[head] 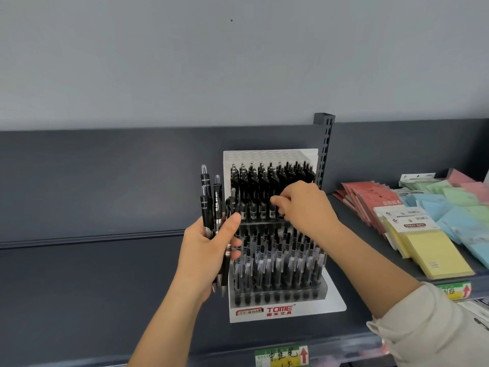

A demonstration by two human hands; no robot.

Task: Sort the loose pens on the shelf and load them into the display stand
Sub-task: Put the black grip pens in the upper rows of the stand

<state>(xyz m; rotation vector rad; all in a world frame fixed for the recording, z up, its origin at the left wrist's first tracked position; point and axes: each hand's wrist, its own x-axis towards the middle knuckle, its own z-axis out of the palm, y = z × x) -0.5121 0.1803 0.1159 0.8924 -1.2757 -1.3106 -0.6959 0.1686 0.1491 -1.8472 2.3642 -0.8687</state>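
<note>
A clear tiered display stand [280, 311] with a red TOME label stands on the dark shelf [92, 287], its upper and lower rows filled with black pens. My left hand [209, 250] grips a bundle of several black pens [211, 205] upright, just left of the stand. My right hand [304, 207] reaches into the upper tier and pinches a black pen [272, 210] standing in that row, fingers curled round it.
A slotted upright post [325, 149] rises behind the stand. To the right lie yellow sticky note pads [434, 250], blue and green pads [457, 207] and red packets [367, 197]. A price tag [283, 356] hangs on the shelf's front edge.
</note>
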